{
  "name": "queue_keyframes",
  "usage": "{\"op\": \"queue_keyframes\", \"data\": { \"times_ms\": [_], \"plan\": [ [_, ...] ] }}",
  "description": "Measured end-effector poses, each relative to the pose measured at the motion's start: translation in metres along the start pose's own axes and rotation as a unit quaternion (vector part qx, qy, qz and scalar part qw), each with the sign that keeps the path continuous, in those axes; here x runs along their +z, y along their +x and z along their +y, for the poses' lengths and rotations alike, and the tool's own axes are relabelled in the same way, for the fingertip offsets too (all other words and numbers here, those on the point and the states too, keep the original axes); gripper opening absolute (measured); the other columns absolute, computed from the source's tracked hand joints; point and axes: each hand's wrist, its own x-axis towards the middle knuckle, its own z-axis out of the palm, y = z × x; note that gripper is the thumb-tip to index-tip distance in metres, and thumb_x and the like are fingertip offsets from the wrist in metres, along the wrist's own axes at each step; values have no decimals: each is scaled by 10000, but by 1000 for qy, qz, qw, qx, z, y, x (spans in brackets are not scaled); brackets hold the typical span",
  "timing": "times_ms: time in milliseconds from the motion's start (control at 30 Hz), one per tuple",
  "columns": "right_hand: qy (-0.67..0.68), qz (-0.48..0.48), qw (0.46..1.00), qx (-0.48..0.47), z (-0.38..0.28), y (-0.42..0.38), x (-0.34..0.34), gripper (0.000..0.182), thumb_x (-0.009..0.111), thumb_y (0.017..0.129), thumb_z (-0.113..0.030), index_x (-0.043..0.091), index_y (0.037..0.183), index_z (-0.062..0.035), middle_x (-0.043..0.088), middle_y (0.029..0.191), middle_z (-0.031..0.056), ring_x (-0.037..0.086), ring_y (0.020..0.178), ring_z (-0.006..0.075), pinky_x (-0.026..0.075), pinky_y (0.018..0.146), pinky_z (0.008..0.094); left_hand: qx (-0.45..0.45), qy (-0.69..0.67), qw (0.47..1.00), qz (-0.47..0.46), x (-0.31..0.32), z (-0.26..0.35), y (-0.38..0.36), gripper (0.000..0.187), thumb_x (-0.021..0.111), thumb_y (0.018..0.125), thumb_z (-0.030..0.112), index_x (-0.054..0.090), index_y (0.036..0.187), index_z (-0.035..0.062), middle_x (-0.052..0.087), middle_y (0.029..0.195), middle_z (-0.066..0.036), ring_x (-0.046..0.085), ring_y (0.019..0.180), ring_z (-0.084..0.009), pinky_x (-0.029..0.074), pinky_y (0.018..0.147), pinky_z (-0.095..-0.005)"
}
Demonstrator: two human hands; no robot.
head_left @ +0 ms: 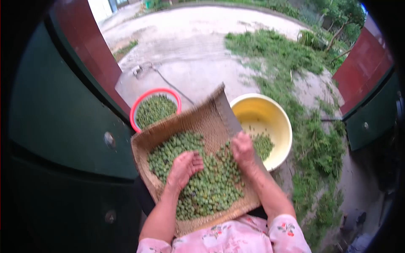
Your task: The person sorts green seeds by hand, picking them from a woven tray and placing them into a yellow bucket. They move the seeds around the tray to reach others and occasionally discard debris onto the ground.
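Note:
A woven winnowing basket [192, 119] rests tilted across my lap, holding a spread of small round green berries [206, 189]. Over the berries, left of the middle, my left hand [185, 168] hovers or touches lightly, its fingers apart and slightly curled, with nothing visible in them. My right hand [243, 149] is closed near the basket's right edge, beside the yellow basin [283, 120]. What its fingers hold, if anything, is hidden. A small heap of green berries [262, 145] lies inside that basin.
Beyond the basket at left stands a red-rimmed tub [179, 103] full of green berries. A dark cable [171, 86] crosses the concrete. Cut green plants [314, 143] litter the ground at right. Dark green and red door panels [67, 109] flank me.

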Motion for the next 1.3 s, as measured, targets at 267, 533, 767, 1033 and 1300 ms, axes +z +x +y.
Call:
{"op": "queue_keyframes", "data": {
  "times_ms": [267, 533, 767, 1033, 1300],
  "plan": [
    [27, -91, 994, -61, -7, -11, 5, 218, 653, 754, -144, 614, 958, -77, 578, 1070, 87, 490, 1130, 304, 331, 1009, 494, -8, -23, 1000, -2, 3, 3, -4, 276, 546, 932, 202, 544, 1075, -34, 623, 917, -129, 630, 810, -212, 558, 716, -334],
    [36, -33, 999, -20, -15, -8, -7, 209, 678, 736, -158, 632, 921, -71, 582, 1062, 133, 504, 1080, 344, 381, 957, 463, -14, -13, 1000, 0, 1, 2, -1, 285, 532, 941, 215, 542, 1084, -31, 623, 918, -123, 628, 809, -215, 556, 722, -348],
    [27, -95, 992, -81, -4, -19, 1, 201, 652, 739, -134, 636, 932, -78, 588, 1054, 112, 504, 1095, 320, 365, 980, 472, -15, -11, 1000, -1, -1, 0, -1, 294, 517, 948, 217, 526, 1097, -37, 613, 939, -138, 625, 822, -225, 556, 729, -349],
    [3, -61, 998, -25, -11, -12, -10, 287, 693, 719, -203, 640, 981, -100, 586, 1102, 122, 497, 1115, 326, 356, 995, 468, -14, -10, 1000, -4, -1, 0, -1, 317, 527, 944, 224, 519, 1114, -43, 610, 942, -137, 621, 826, -227, 552, 742, -356],
    [-19, -56, 997, -40, 9, -23, 1, 178, 631, 739, -87, 634, 917, -91, 609, 1057, 82, 533, 1063, 296, 377, 978, 457, -18, -18, 1000, -7, 1, 2, -3, 272, 501, 950, 186, 529, 1107, -34, 615, 957, -142, 618, 842, -233, 549, 746, -363]
  ]
}}
